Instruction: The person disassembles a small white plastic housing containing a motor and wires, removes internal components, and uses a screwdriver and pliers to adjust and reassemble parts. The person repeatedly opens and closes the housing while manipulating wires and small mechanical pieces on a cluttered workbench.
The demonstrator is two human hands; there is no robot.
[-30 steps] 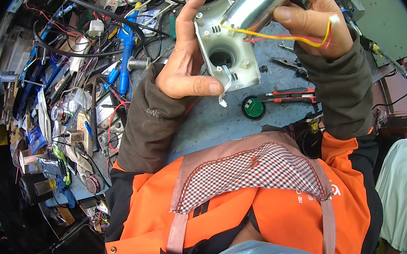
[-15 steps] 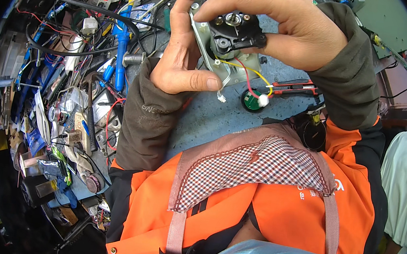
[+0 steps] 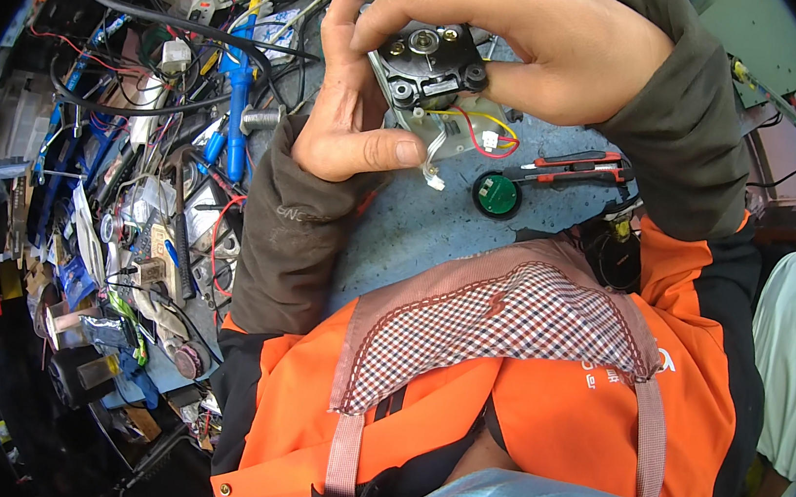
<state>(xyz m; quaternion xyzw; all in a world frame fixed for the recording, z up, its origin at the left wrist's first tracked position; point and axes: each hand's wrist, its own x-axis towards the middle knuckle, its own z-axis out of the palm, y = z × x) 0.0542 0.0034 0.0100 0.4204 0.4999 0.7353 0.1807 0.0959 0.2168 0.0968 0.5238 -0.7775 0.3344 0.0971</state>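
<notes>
In my right hand (image 3: 563, 46) is a black-faced motor (image 3: 431, 64) with a round shaft hub, pinched between thumb and fingers. It sits against a pale plastic housing (image 3: 457, 139) that my left hand (image 3: 349, 115) supports at its left side, thumb stretched below, fingers upward. Most of the housing is hidden by the motor and hands. Red and yellow wires loop out to a small white connector (image 3: 490, 141). Thin white wires hang near my left thumb, ending in a white plug (image 3: 435, 181).
On the blue-grey bench lie a round green circuit board (image 3: 497, 194) in a black rim and red-and-black probes (image 3: 574, 168). Leftward are a blue soldering tool (image 3: 237, 93), black cables (image 3: 178, 25) and cluttered tools and parts. A dark coil-like object (image 3: 612, 248) sits by my right elbow.
The motor and my right hand have shifted left, and the motor's face has turned slightly. Its white connector has swung up and left, away from the green board.
</notes>
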